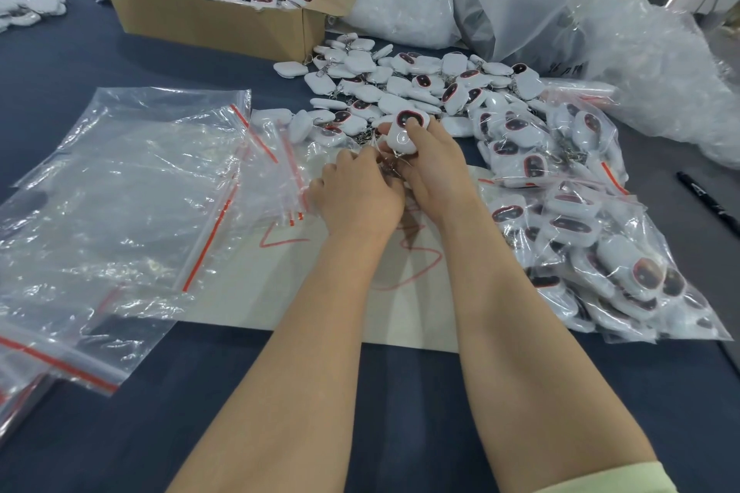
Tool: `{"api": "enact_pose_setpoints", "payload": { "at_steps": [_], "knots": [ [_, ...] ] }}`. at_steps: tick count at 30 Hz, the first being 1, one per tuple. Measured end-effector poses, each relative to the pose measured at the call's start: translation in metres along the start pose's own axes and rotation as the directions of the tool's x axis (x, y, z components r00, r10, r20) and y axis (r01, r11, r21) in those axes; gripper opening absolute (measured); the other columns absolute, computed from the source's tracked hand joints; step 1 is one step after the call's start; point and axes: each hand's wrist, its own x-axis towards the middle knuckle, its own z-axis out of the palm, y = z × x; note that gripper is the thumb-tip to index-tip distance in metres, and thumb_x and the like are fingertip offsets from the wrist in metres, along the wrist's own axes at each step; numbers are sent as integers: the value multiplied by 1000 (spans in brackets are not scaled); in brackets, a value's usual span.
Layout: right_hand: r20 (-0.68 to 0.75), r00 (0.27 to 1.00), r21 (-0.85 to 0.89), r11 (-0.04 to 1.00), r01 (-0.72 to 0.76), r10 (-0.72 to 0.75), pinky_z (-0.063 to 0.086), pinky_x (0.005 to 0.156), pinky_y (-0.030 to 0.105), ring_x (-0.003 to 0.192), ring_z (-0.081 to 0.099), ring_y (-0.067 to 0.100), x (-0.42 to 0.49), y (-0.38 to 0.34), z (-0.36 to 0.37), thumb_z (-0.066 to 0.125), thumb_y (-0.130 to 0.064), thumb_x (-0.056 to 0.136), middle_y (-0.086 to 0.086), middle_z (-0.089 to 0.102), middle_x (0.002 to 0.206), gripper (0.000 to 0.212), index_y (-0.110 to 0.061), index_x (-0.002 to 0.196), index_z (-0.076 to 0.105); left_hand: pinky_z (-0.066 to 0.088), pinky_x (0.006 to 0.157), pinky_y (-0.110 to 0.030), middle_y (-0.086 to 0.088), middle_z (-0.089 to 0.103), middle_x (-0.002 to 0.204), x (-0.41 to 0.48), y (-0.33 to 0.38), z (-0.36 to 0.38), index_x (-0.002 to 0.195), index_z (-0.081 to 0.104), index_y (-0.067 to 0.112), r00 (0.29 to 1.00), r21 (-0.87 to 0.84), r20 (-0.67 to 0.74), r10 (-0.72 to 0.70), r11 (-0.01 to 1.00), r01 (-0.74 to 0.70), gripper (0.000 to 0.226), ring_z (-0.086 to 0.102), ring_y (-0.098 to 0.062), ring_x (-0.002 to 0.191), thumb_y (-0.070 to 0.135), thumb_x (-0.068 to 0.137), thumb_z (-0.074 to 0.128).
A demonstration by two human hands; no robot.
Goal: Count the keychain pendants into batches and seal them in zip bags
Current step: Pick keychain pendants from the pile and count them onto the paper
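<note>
Head view: right hand (436, 168) grips a few white pendants (402, 138) at the near edge of the loose pile (420, 88) on the table (160, 60). Left hand (356, 196), fingers curled, pinches their metal rings (391, 166). Empty zip bags (120, 180) lie to the left, filled bags (580, 252) to the right.

The left hand (356, 200) and right hand (432, 164) are bare, forearms too; a pale green sleeve (612, 480) edges the right arm.
</note>
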Motion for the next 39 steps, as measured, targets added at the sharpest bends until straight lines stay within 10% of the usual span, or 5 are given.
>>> {"api": "enact_pose_setpoints", "payload": {
  "at_steps": [17,29,39],
  "knots": [
    [63,997,-70,997,37,-33,53,69,25,69,65,9,2,2,-3,53,-12,97,4,69,91,10,-14,91,60,34,93,-40,-8,53,121,0,0,-1,119,55,20,1000,2,3,-2,1000,2,32,47,-34,115,28,88,49],
    [45,989,-239,960,148,-141,50,94,51,88,64,23,1,6,-3,57,-15,95,10,70,92,11,-16,85,61,33,93,-40,-8,53,122,0,1,-1,122,54,21,1000,11,3,-6,1000,6,34,47,-34,116,28,89,49],
    [-26,1000,-16,1000,-1,0,54,74,30,75,63,16,5,3,-2,47,-12,99,3,67,82,11,-10,93,57,32,94,-39,-7,52,125,0,1,-1,124,54,22,1000,-4,10,-2,1000,2,36,46,-33,117,28,89,49]
  ]
}}
